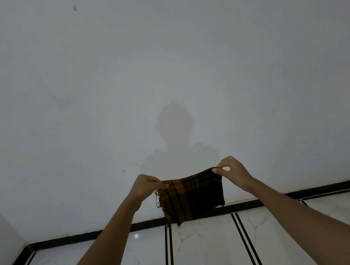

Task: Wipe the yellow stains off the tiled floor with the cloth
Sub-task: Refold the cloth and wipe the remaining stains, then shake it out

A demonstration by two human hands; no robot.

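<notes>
Two bare hands are held up in front of a pale wall (pixel 160 67), and a cloth (pixel 193 197) is stretched out between them. The cloth is dark, with a check pattern of brown-yellow and black stripes. Its left edge is frayed, with loose threads hanging down. The upper left corner is pinched by the left hand (pixel 147 186) between the thumb and the curled fingers. The upper right corner is pinched by the right hand (pixel 233 172), thumb against forefinger. The cloth is held in the air, hanging down from these two corners, well above the tiled floor (pixel 208 251) and not touching it. Its lower edge is seen in front of the black skirting (pixel 72 239) that runs along the foot of the wall. The floor is made of white marbled tiles, which are divided by pairs of thin black lines (pixel 169 256). A faint shadow (pixel 177 132) of a head and shoulders is cast on the wall just above the hands.
</notes>
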